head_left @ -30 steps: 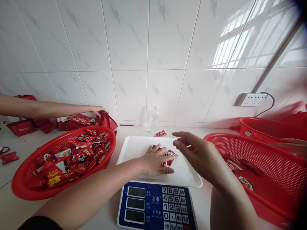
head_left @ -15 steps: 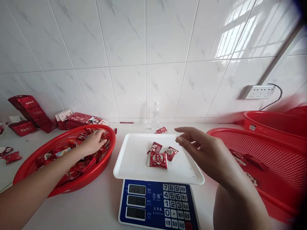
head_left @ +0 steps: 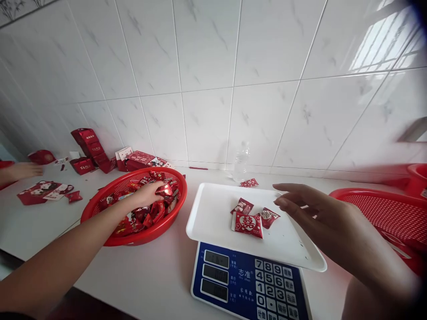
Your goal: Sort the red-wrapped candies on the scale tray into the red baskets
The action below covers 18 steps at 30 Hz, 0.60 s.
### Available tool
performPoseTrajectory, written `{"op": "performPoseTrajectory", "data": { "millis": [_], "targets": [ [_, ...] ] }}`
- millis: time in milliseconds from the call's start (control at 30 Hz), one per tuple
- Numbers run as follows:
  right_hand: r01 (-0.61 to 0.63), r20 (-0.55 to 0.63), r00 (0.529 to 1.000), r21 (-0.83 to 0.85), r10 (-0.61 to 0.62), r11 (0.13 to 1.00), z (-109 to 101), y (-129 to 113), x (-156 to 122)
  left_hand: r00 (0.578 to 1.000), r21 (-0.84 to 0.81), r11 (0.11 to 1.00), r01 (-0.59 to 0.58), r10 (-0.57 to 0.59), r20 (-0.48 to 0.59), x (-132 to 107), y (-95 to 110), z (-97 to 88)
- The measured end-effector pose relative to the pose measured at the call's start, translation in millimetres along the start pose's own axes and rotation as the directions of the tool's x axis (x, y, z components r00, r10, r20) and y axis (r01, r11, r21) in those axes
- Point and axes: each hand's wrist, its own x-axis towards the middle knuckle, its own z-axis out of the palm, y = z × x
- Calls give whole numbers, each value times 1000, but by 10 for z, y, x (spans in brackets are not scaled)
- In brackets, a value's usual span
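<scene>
My left hand (head_left: 148,194) reaches into a red oval basket (head_left: 182,206) heaped with wrapped sweets. Its fingers are closed on a shiny red wrapped candy (head_left: 165,190). Above the right side of a white scale tray (head_left: 210,213), my right hand (head_left: 310,209) hovers with thumb and fingers apart, holding nothing. On the tray lie a red packet with a white emblem (head_left: 247,224) and two smaller red packets, one behind it (head_left: 242,206) and one to its right (head_left: 268,217). The tray sits on a blue digital scale (head_left: 247,284).
A second red basket (head_left: 370,195) stands at the right. Behind the tray are a clear bottle (head_left: 241,162) and a red packet (head_left: 249,182). Red boxes (head_left: 90,149) line the wall. At far left, another person's hand (head_left: 25,171) hangs over the table near a red card (head_left: 40,191).
The view has turned left, so another person's hand now shows. My left hand has lifted slightly, with a shiny red candy at its fingers. My right hand remains open beside the packets.
</scene>
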Motion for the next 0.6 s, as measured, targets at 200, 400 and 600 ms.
{"op": "performPoseTrajectory", "data": {
  "millis": [200,400,600],
  "targets": [
    [-1,9,1000,-10,2,1000,10,-2,-4,992,-37,997,64,-68,-107,21,-43,-185],
    [-16,41,999,-16,17,1000,20,4,-31,992,-65,998,-23,31,123,-38,136,6],
    [-50,61,997,40,47,998,-79,-84,-55,995,-121,990,-74,81,59,30,274,229]
  ]
}}
